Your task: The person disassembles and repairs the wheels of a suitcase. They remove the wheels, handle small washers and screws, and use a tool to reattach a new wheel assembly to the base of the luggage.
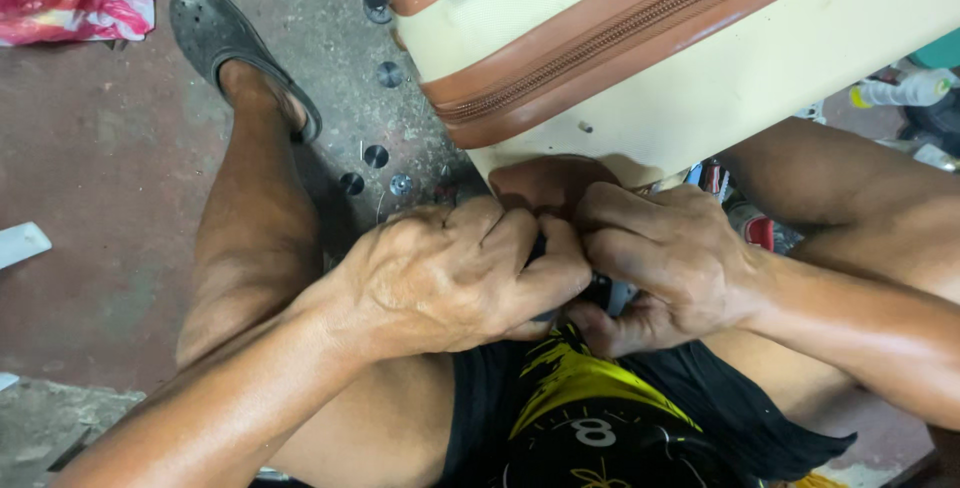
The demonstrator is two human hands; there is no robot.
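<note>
- Two hands: left hand (455, 273) and right hand (665, 268) clamped together on a small dark part (612, 295) at the suitcase (700, 88) corner; fitting apparently unfinished.
- Several round metal discs (377, 156) lie unused on the floor (90, 148).

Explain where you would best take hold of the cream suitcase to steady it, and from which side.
Grip the suitcase along its brown zippered band, coming from the left; that raised seam runs diagonally and lies clear, while both hands crowd the lower corner.

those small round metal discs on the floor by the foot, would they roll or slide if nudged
The metal discs look flat and lie face down, so they would likely slide, not roll. The floor looks rough and gritty, so probably not far. They seem small and thin, likely fiddly to pinch up.
</note>
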